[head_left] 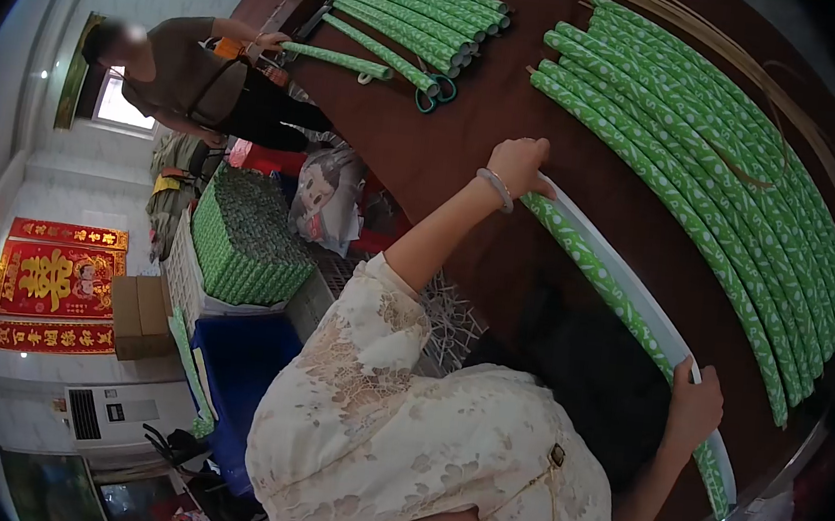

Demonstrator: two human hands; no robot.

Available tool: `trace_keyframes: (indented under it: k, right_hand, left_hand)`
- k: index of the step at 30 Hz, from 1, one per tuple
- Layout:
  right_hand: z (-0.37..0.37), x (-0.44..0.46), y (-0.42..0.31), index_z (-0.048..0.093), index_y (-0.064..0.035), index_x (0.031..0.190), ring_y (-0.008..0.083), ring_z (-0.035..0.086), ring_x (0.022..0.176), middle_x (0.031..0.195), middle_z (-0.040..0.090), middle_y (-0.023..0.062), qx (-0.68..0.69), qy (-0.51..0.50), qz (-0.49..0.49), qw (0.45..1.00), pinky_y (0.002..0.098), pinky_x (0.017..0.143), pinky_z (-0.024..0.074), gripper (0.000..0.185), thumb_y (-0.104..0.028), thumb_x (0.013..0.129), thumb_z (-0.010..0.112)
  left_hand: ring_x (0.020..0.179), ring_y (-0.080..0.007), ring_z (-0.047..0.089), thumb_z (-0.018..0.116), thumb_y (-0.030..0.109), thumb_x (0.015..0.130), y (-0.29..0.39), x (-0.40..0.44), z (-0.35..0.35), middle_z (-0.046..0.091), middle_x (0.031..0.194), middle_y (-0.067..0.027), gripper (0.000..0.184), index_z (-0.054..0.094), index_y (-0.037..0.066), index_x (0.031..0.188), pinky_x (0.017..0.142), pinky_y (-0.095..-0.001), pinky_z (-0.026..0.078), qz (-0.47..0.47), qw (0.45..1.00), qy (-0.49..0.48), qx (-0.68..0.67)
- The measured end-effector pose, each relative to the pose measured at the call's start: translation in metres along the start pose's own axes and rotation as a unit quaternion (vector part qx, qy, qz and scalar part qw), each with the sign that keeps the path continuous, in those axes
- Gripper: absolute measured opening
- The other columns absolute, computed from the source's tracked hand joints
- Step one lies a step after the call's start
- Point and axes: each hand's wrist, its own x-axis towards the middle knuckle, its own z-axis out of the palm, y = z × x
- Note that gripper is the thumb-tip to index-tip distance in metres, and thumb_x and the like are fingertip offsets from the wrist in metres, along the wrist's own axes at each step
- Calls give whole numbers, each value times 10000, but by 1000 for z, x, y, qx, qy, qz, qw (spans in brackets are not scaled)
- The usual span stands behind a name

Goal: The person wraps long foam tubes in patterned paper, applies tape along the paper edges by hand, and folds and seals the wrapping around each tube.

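Note:
A long green sheet of patterned paper (601, 288), partly rolled with its white inner side showing, lies along the near edge of the brown table. My left hand (522, 166), with a bracelet at the wrist, is closed at the far end of this paper; its fingertips are partly hidden. Farther down, my right hand (695, 403) wraps round the paper with the thumb on its white side. Beyond my hands, a large row of green paper rolls (696, 187) lies side by side. Scissors (433, 94) with teal handles lie near a smaller group of green tubes (416, 19).
A co-worker (194, 78) stands at the table's far left, one hand at a green tube (336, 60). Left of me are a stack of many green tubes (249, 234), a blue bin (243, 354) and a cardboard box (141, 314). Thin brown strips (731, 30) lie along the far side.

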Motion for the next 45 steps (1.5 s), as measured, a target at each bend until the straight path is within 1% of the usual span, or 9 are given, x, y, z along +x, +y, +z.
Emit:
trace_keyframes:
  k: [7, 12, 14, 17, 20, 23, 30, 39, 45]
  right_hand:
    - [-3, 0, -3, 583, -35, 790, 403, 590, 751, 768, 616, 193, 26, 1, 15, 1000, 466, 668, 458, 444, -474, 818, 515]
    - [-11, -1, -7, 590, -26, 721, 337, 602, 645, 702, 605, 158, 2, -15, 33, 999, 418, 592, 479, 403, -420, 796, 556]
    - [-5, -1, -4, 587, -29, 689, 316, 598, 606, 674, 601, 144, 27, 38, -10, 999, 405, 568, 479, 387, -404, 783, 576]
    - [-4, 0, -3, 589, -28, 683, 309, 598, 586, 670, 603, 137, 28, 45, -11, 999, 400, 554, 480, 366, -384, 771, 592]
    - [-3, 0, -3, 591, -24, 680, 306, 598, 578, 661, 602, 134, 38, 47, -10, 998, 393, 544, 481, 356, -370, 764, 600]
    - [-2, -1, -3, 592, -22, 681, 308, 599, 575, 656, 599, 136, 41, 61, -15, 997, 391, 536, 484, 346, -359, 761, 603]
    - [-3, -1, -4, 589, -20, 677, 309, 599, 566, 648, 599, 134, 39, 64, -16, 997, 389, 534, 486, 337, -347, 757, 609]
    - [-2, -1, -3, 586, -22, 678, 303, 593, 561, 643, 595, 127, 43, 85, -32, 995, 384, 531, 482, 328, -340, 757, 607]
    - [-2, 0, -6, 586, -25, 681, 305, 589, 560, 656, 596, 122, 38, 79, -30, 996, 388, 533, 479, 325, -340, 761, 604]
  left_hand:
    - [751, -303, 626, 799, 511, 502, 2, 7, 2, 621, 768, -109, 585, 545, 72, 794, 650, -412, 502, 13, 997, -4, 82]
    - [701, -313, 618, 776, 545, 514, -1, 8, -2, 612, 699, -100, 585, 558, 74, 784, 595, -418, 489, 45, 998, 1, 54]
    - [695, -309, 618, 773, 547, 515, 4, 6, -2, 611, 694, -96, 584, 561, 76, 787, 591, -417, 489, 50, 998, -12, 44]
    - [679, -296, 620, 770, 577, 502, 10, 7, -6, 605, 685, -89, 614, 537, 75, 768, 570, -408, 490, 36, 994, -7, 100]
    - [664, -294, 614, 776, 569, 513, 12, 5, -1, 603, 683, -79, 597, 542, 76, 754, 564, -409, 487, 58, 993, 29, 100]
    - [663, -298, 619, 765, 601, 491, 14, 5, -1, 601, 698, -101, 656, 515, 66, 776, 549, -406, 489, 49, 993, 16, 105]
    - [682, -297, 611, 770, 602, 490, 17, 7, 1, 596, 702, -87, 639, 532, 79, 770, 556, -417, 482, 28, 992, 21, 122]
    - [737, -297, 642, 796, 587, 451, 24, 12, -4, 633, 810, -118, 692, 542, 60, 820, 600, -408, 513, -5, 990, -32, 134]
    - [814, -284, 645, 816, 559, 454, 36, 28, -10, 639, 854, -117, 705, 591, 64, 903, 674, -392, 529, -57, 976, -123, 171]
